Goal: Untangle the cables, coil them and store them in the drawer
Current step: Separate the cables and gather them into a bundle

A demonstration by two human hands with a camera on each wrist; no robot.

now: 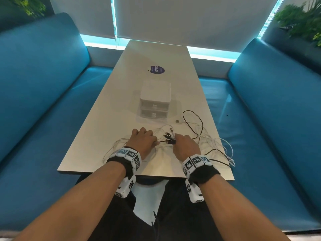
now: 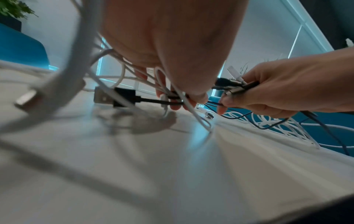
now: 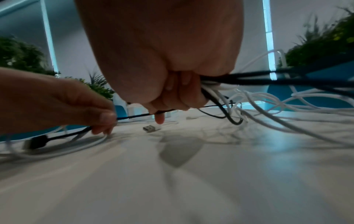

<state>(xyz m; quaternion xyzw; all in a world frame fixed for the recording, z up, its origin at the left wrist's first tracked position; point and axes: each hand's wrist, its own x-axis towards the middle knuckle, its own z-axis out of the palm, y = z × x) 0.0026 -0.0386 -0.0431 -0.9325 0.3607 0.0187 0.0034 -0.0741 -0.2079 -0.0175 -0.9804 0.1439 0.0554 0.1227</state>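
At the near end of the long white table (image 1: pixel 156 54) we see both hands working in a tangle of cables (image 1: pixel 205 136). The left hand (image 1: pixel 141 142) has its fingers curled down around several strands: from the left wrist view, white cables (image 2: pixel 122 71) loop up through the fingers (image 2: pixel 175 104), and a black cable (image 2: pixel 153 101) is pinched at the fingertips, its black USB plug (image 2: pixel 113 97) lying just beyond on the tabletop. A white cable with a metal plug (image 2: pixel 25 98) passes close to that camera, blurred.

The right hand (image 1: pixel 185 145) is closed on a bunch of cable ends; in the head view a cluster of black and white connectors (image 1: pixel 170 136) sticks out from between its thumb and fingers toward the left hand. From the right wrist view, black and white strands (image 3: pixel 249 84) run out of the curled fingers (image 3: pixel 182 94) to the right. A thin black cable (image 3: pixel 138 116) stretches taut between the two hands, which are near each other but not touching.

The rest of the tangle spreads to the right of the right hand, white loops mixed with a black cable (image 1: pixel 199 122) that arcs up toward the drawer unit, some strands reaching the table's right edge. A loose silver USB plug (image 1: pixel 177 121) lies on the table just right of the unit.

The small white two-drawer unit (image 1: pixel 155 100) stands on the table beyond the hands, both drawers (image 1: pixel 154 113) closed, apart from the cables. A dark round sticker (image 1: pixel 157 69) lies on the table farther back. Blue upholstered benches (image 1: pixel 43 84) flank the table.
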